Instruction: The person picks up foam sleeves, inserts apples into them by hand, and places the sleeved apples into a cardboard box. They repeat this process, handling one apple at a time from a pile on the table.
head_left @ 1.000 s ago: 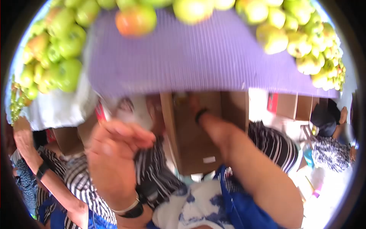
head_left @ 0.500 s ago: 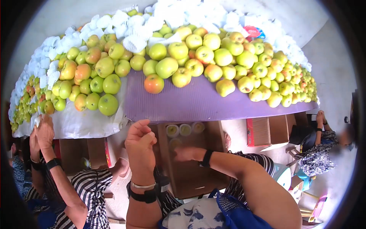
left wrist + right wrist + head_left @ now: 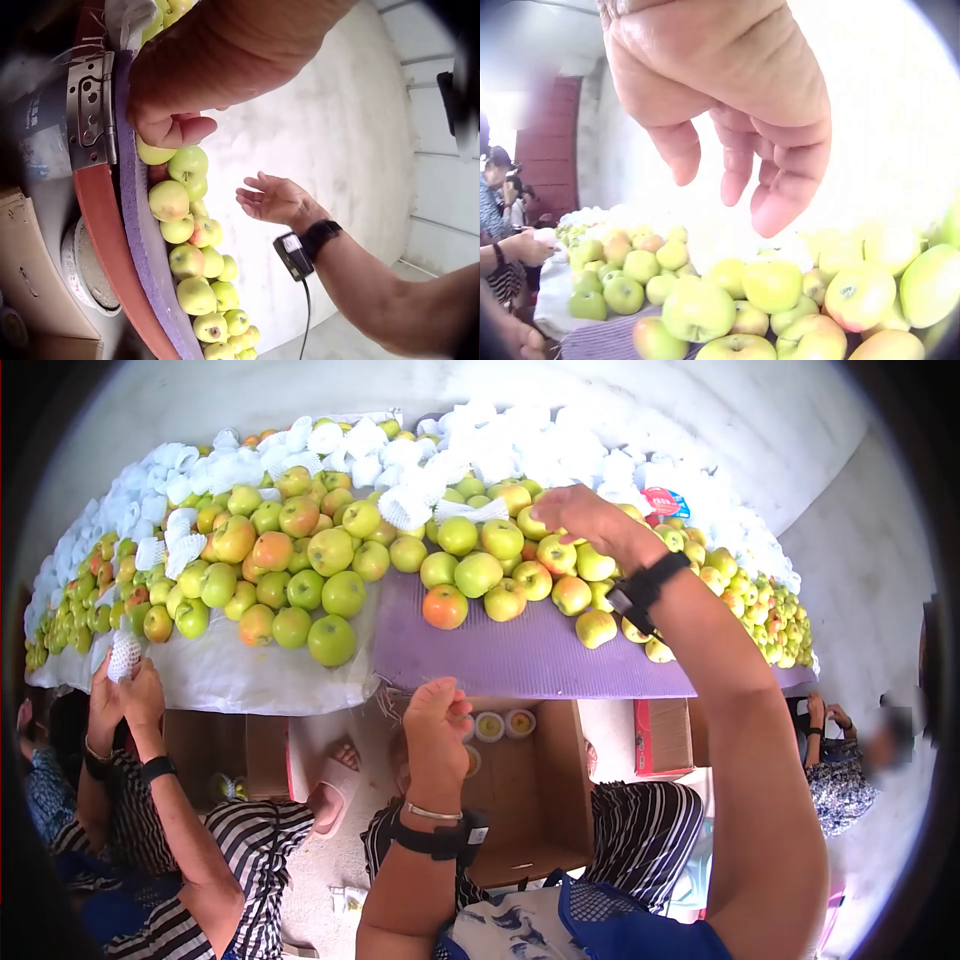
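My right hand [image 3: 590, 525] reaches out over the apple pile, palm down. In the right wrist view its fingers hang loosely bent above green-yellow apples [image 3: 774, 285], with nothing between them. White foam nets [image 3: 405, 505] lie just beyond that hand. My left hand [image 3: 437, 735] is raised in front of the table's near edge, its fingers loosely curled and nothing visible in them. From the left wrist, that hand [image 3: 217, 75] shows close beside the purple-covered edge [image 3: 139, 225]. Below it, an open cardboard box [image 3: 545, 800] contains several apples in foam nets [image 3: 489, 727].
At left, another person's hands [image 3: 130, 695] hold a foam-netted piece [image 3: 124, 655]. White cloth [image 3: 230, 680] covers the table's left part, purple ribbed sheet [image 3: 480, 660] the middle. A red-sided box [image 3: 660, 738] stands under the table at right. Another person [image 3: 845, 760] sits at far right.
My right hand has come up out of the cardboard box and moved forward over the apples. My left hand stays raised near the table edge. The head view has tilted up, bringing in the whole pile.
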`<state>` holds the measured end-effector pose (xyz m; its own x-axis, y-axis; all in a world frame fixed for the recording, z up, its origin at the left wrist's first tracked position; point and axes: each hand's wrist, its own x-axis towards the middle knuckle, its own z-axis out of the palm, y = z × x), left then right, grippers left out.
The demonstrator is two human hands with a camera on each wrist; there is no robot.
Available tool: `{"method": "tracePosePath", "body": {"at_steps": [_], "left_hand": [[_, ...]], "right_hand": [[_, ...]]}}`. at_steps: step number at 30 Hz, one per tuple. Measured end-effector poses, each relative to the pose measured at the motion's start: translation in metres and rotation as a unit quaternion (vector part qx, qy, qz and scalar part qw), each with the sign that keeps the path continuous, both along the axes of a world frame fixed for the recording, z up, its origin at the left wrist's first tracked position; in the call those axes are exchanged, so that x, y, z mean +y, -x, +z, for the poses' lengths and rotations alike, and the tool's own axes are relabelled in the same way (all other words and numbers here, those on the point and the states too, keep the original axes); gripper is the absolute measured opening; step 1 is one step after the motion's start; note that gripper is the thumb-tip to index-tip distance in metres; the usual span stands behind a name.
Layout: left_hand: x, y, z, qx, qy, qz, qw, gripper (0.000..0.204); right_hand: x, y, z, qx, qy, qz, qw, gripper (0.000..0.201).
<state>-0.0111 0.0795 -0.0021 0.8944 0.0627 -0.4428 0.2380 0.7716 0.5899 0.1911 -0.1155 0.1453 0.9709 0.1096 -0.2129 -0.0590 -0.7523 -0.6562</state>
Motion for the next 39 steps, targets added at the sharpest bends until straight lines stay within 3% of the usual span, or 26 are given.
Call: {"method": "tracePosePath", "body": {"at_steps": [2, 6, 9, 10, 11, 12, 14, 15, 16, 17, 19, 21, 23, 26, 28, 30, 33, 34, 37, 39], "left_hand": [[-0.001, -0.004, -0.001, -0.001, 0.004, -0.012, 1.0, 0.01], [0.004, -0.007, -0.004, -0.003, 0.012, -0.024, 1.0, 0.01], [0.01, -0.009, 0.001, -0.005, 0.009, -0.022, 1.0, 0.011], [0.012, -0.01, 0.002, -0.01, 0.006, -0.024, 1.0, 0.011], [0.013, -0.011, 0.002, -0.015, 0.004, -0.027, 1.0, 0.012], [0.013, -0.011, 0.003, -0.021, 0.003, -0.033, 0.999, 0.013], [0.012, -0.01, 0.004, -0.036, 0.012, -0.03, 0.999, 0.014], [0.011, -0.01, 0.006, -0.045, 0.018, -0.028, 0.998, 0.014], [0.012, -0.011, 0.007, -0.063, 0.016, -0.028, 0.998, 0.015], [0.013, -0.011, 0.009, -0.079, 0.013, -0.028, 0.996, 0.015], [0.009, -0.009, 0.015, -0.114, -0.025, -0.027, 0.993, 0.02], [0.004, -0.007, 0.024, -0.148, -0.096, -0.021, 0.984, 0.029], [-0.005, -0.009, 0.023, -0.221, -0.134, 0.013, 0.966, 0.04], [-0.001, -0.017, 0.011, -0.299, -0.167, 0.036, 0.939, 0.053], [-0.005, -0.015, 0.021, -0.289, -0.017, 0.088, 0.953, 0.05], [0.0, -0.017, 0.015, -0.233, 0.008, 0.066, 0.97, 0.045], [-0.009, -0.018, 0.012, -0.224, 0.003, 0.034, 0.974, 0.036], [-0.014, -0.018, 0.013, -0.232, -0.014, 0.01, 0.973, 0.036], [-0.034, -0.014, 0.023, -0.26, -0.023, -0.071, 0.963, 0.032], [-0.045, -0.011, 0.024, -0.273, -0.027, -0.1, 0.957, 0.029]], "right_hand": [[0.015, -0.029, -0.016, -0.019, -0.047, -0.038, 0.998, 0.045], [0.044, -0.05, -0.028, 0.016, -0.003, -0.02, 1.0, 0.045], [0.038, -0.104, -0.076, 0.029, 0.009, -0.057, 0.998, 0.043], [0.044, -0.106, -0.074, 0.011, 0.07, -0.043, 0.997, 0.036], [0.043, -0.107, -0.074, -0.078, 0.183, 0.032, 0.979, 0.035], [0.037, -0.108, -0.07, -0.166, 0.292, 0.104, 0.936, 0.033], [0.031, -0.09, -0.054, -0.341, 0.335, 0.15, 0.866, 0.025], [0.031, -0.073, -0.046, -0.318, 0.129, 0.067, 0.937, 0.023], [0.043, -0.04, -0.03, -0.28, -0.086, -0.018, 0.956, 0.021], [0.049, -0.008, -0.02, -0.225, -0.296, -0.102, 0.923, 0.019], [0.046, 0.039, -0.018, -0.239, -0.371, -0.078, 0.894, 0.021], [0.036, 0.082, -0.031, -0.184, -0.468, -0.045, 0.863, 0.022], [0.038, 0.132, -0.042, -0.129, -0.527, -0.022, 0.84, 0.022], [0.037, 0.179, -0.077, -0.06, -0.516, 0.013, 0.855, 0.022], [0.038, 0.199, -0.089, -0.024, -0.479, 0.037, 0.877, 0.022], [0.03, 0.208, -0.097, 0.022, -0.45, 0.059, 0.891, 0.021], [0.009, 0.197, -0.106, -0.182, -0.319, -0.029, 0.93, 0.031], [0.001, 0.189, -0.108, -0.245, -0.27, -0.02, 0.931, 0.048], [0.0, 0.187, -0.12, 0.008, -0.421, 0.034, 0.906, 0.057], [0.002, 0.192, -0.13, 0.095, -0.45, 0.054, 0.886, 0.049]]}}
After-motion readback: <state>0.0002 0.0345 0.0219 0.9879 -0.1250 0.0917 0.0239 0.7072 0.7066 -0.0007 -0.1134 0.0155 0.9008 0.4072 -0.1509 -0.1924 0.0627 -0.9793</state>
